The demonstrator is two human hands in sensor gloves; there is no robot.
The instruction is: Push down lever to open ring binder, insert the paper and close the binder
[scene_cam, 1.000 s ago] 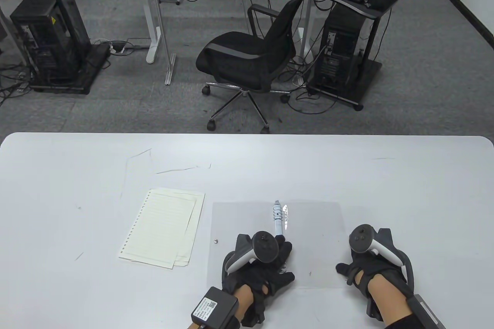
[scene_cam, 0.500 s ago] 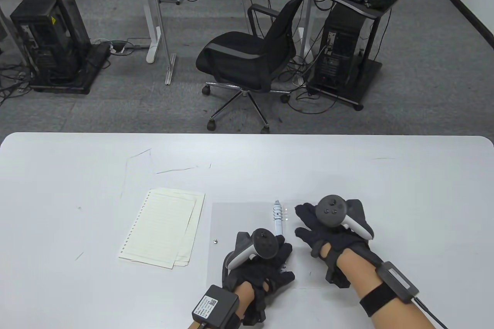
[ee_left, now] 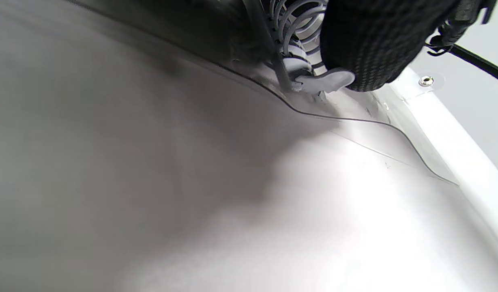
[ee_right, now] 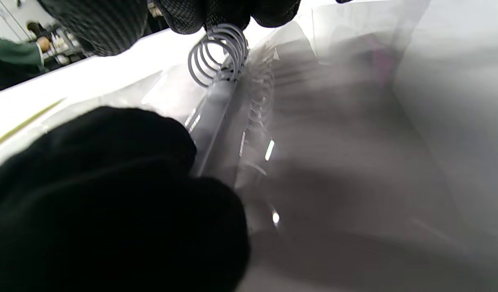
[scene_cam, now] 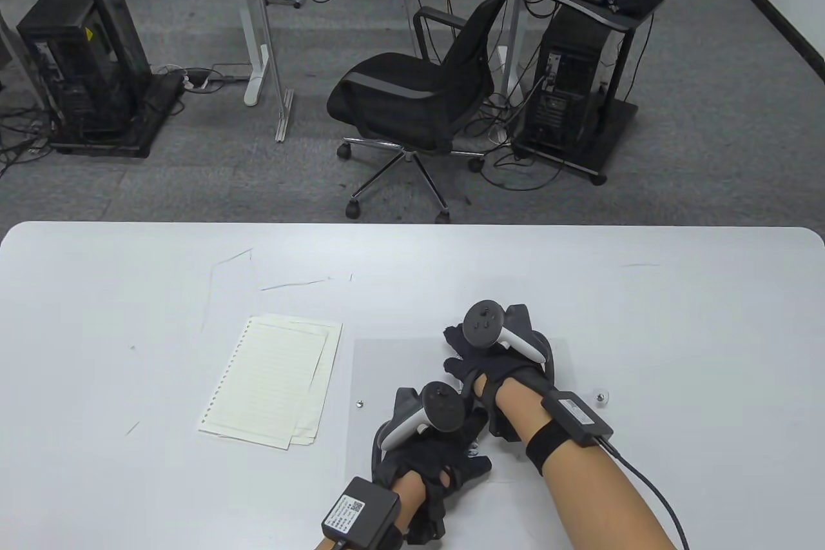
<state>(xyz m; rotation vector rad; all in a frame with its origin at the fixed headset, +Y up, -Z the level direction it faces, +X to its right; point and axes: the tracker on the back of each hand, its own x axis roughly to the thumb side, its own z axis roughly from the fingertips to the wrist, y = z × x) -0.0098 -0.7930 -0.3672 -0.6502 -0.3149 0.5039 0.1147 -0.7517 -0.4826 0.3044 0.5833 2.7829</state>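
my left hand (scene_cam: pixel 433 440) fingertip (ee_left: pixel 370 48) pressing binder lever (ee_left: pixel 326 81), seen only in left wrist view, my right hand (scene_cam: pixel 499 356) fingers (ee_right: pixel 216 12) curled onto rings (ee_right: pixel 218 52), table view hides both

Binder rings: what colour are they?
Pale grey rings, clearest in the right wrist view.

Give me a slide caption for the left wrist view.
A gloved fingertip presses the lever at the ring spine's end, above the clear cover.
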